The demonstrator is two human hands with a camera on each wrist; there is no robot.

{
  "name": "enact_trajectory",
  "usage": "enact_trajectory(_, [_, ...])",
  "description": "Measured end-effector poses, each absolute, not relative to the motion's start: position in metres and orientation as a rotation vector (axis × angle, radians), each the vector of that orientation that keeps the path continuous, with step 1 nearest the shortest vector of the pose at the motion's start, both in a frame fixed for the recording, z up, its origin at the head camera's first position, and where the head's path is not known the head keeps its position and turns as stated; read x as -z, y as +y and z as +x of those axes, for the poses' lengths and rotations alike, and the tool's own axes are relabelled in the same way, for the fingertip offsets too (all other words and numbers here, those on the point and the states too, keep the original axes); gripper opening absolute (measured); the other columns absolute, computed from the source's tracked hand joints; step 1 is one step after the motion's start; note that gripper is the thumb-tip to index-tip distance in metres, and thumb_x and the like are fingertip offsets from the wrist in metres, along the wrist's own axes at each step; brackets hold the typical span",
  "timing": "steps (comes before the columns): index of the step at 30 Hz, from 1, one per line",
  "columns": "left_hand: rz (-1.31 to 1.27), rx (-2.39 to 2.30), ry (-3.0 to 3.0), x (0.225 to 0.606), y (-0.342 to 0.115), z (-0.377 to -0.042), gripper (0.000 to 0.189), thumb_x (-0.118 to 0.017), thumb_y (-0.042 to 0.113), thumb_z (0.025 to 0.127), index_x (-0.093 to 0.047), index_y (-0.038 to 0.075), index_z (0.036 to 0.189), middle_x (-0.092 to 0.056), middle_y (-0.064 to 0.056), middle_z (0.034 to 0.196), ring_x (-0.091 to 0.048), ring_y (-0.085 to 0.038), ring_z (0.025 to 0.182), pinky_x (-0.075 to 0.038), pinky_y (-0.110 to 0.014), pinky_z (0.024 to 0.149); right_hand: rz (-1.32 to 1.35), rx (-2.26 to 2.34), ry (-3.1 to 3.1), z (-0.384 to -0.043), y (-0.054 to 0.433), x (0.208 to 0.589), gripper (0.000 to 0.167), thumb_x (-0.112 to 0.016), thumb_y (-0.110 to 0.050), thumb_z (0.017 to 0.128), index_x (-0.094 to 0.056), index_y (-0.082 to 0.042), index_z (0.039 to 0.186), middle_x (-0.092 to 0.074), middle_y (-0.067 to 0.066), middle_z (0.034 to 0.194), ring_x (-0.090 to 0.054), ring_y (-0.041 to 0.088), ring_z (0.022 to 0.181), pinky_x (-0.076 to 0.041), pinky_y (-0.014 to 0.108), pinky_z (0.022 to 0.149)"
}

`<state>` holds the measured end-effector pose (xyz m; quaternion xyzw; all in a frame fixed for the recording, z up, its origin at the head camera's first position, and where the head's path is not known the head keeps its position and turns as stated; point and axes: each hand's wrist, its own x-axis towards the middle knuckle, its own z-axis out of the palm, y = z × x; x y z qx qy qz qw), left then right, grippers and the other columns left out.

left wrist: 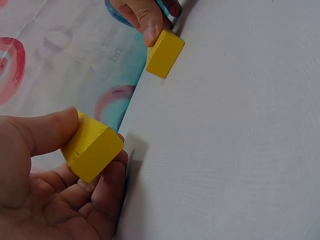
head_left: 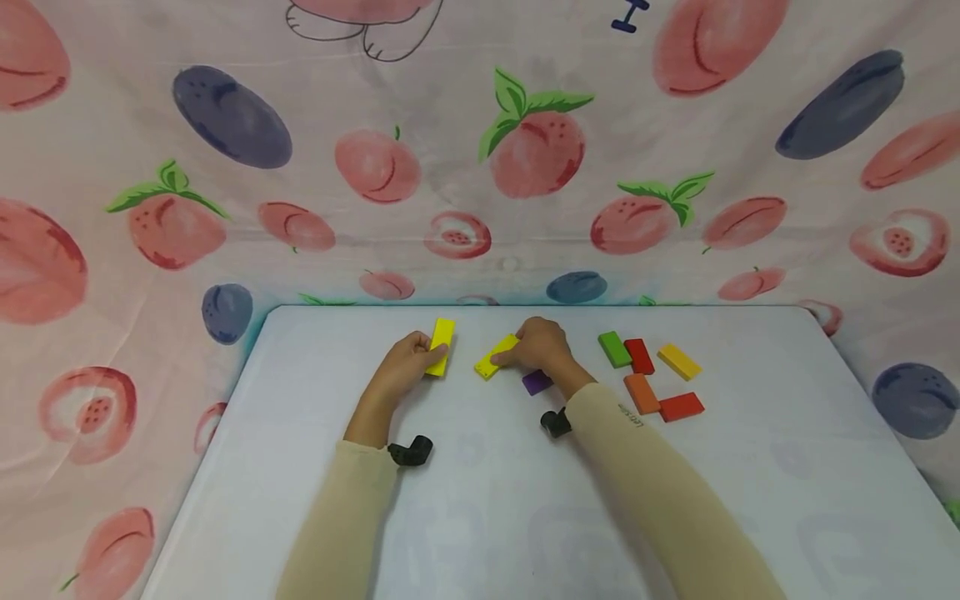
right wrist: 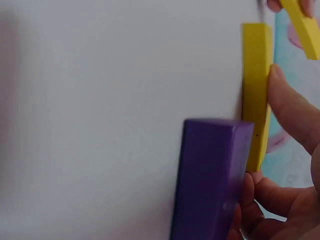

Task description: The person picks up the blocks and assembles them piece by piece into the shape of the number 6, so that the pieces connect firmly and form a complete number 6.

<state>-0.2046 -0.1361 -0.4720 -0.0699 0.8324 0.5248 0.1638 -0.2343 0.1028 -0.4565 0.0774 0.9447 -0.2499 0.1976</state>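
My left hand (head_left: 402, 367) pinches a yellow block (head_left: 443, 332) between thumb and fingers, and the block stands out past the fingertips. In the left wrist view that block (left wrist: 97, 155) shows its end face, with the tabletop behind it. To the right, my right hand (head_left: 545, 343) grips a second yellow block (head_left: 486, 367), thumb on one side and fingers at the other. The right wrist view has this block (right wrist: 255, 75) close over the white surface. A purple block (head_left: 536, 382) lies just under the right hand, partly hidden by it in the head view.
Right of the right hand lie a green block (head_left: 615, 349), a red block (head_left: 640, 356), an orange block (head_left: 641, 393), another red block (head_left: 682, 407) and a yellow-orange block (head_left: 679, 362). The white table (head_left: 480, 500) ends at a fruit-print cloth (head_left: 450, 183).
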Motion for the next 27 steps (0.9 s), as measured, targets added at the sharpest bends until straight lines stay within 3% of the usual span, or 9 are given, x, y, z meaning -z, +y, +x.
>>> enact_trajectory(7, [-0.223,-1.547,2.332,0.474,-0.139,-0.203,0.031,-0.067,0.035,0.099,-0.051,0.009,0.099,-0.044,-0.002,0.081,-0.047,-0.019,0.083,-0.034,-0.031,0.072,0.234,0.677,2.622,-0.233,0.098,0.456,0.073,-0.086,-0.049,0.079,-0.063,-0.005,0.132,-0.065,0.011,0.119,-0.059,0.025,0.101,-0.057,0.036,0.085])
enact_trajectory(14, [-0.209,-1.602,2.312,0.475,-0.141,-0.204,0.03,-0.067,0.033,0.099,-0.051,0.008,0.099,-0.045,-0.002,0.081,-0.046,-0.019,0.082,-0.034,-0.031,0.072,0.168,0.783,2.591,-0.23,0.101,0.456,0.073,-0.085,-0.043,0.082,-0.057,-0.006,0.139,-0.062,0.011,0.131,-0.057,0.027,0.115,-0.05,0.049,0.104])
enact_trajectory(17, [-0.206,-1.615,2.312,0.477,-0.141,-0.205,0.03,-0.067,0.033,0.099,-0.051,0.008,0.099,-0.044,-0.001,0.08,-0.046,-0.018,0.081,-0.034,-0.03,0.071,0.159,0.849,2.579,-0.23,0.102,0.456,0.073,-0.086,-0.041,0.082,-0.055,-0.008,0.139,-0.061,0.011,0.132,-0.057,0.028,0.118,-0.046,0.053,0.106])
enact_trajectory(24, [-0.231,-1.597,2.274,0.475,-0.141,-0.2,0.03,-0.069,0.03,0.098,-0.049,0.008,0.095,-0.045,-0.004,0.086,-0.046,-0.021,0.087,-0.034,-0.031,0.072,0.202,1.195,2.468,-0.229,0.111,0.459,0.064,-0.087,-0.033,0.083,-0.054,-0.013,0.134,-0.061,0.011,0.127,-0.058,0.027,0.108,-0.052,0.037,0.09])
enact_trajectory(27, [-0.232,-1.673,2.154,0.473,-0.139,-0.195,0.029,-0.068,0.023,0.099,-0.046,0.007,0.093,-0.062,-0.009,0.097,-0.06,-0.021,0.094,-0.044,-0.028,0.078,0.255,1.423,2.337,-0.23,0.116,0.459,0.06,-0.084,-0.027,0.086,-0.057,-0.012,0.138,-0.061,0.01,0.127,-0.058,0.027,0.106,-0.052,0.034,0.09])
